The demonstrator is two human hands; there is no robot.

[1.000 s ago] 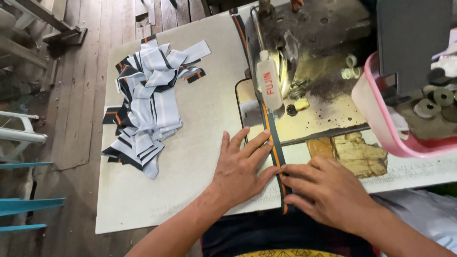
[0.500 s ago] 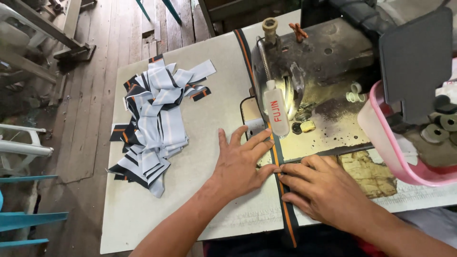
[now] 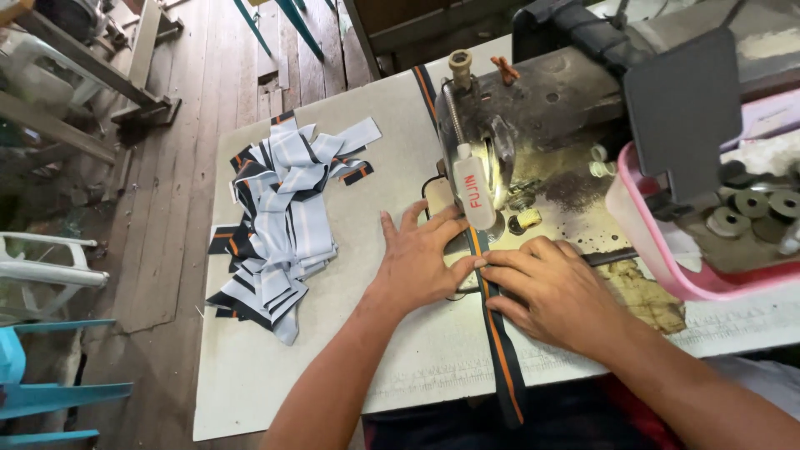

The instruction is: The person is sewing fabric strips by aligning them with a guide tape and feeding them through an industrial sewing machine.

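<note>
Both hands sit slightly higher on the table than half a second ago, nearer the sewing machine (image 3: 533, 108), and the view has shifted so more of the table's far edge shows. The left hand (image 3: 421, 258) lies flat at the 9 o'clock side of the dark strip with an orange stripe (image 3: 500, 350), fingers spread and pressing down beside the needle area. The right hand (image 3: 550, 292) rests at the strip's 3 o'clock side, its fingers close together and its fingertips touching the strip's edge. Held from both sides like this, the strip likely stays straight as it runs from the table's near edge at 6 o'clock up under the machine's foot and out behind at 12 o'clock.

At 9 o'clock from the hands lies a loose pile of striped fabric pieces (image 3: 279, 225), pale blue with black and orange. A white oblong label with red lettering (image 3: 473, 193) sits upright on the machine's front. At 3 o'clock stands a pink tray (image 3: 658, 267) holding dark round bobbins (image 3: 754, 208).
</note>
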